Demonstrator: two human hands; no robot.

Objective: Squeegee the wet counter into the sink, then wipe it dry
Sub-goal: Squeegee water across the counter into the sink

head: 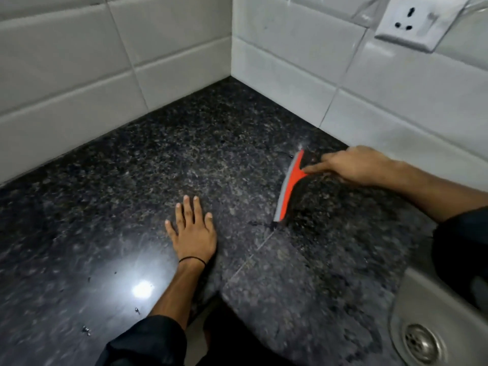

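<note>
Squeegee [289,187]: orange with a grey blade, its edge down on the counter, just ahead of the right hand's fingertips.
Right hand [353,166]: wrapped around the squeegee's handle, forefinger stretched along it.
Left hand [191,228]: flat, fingers spread, holding nothing, pressed on the counter [132,180].
Sink [422,326]: behind the right hand, beneath its forearm.

One squeegee [289,187], one sink [412,307] with one drain [422,343] at lower right, one wall socket [420,22] at upper right, two hands, one wristband [192,259], one dark worktop [158,167].
</note>
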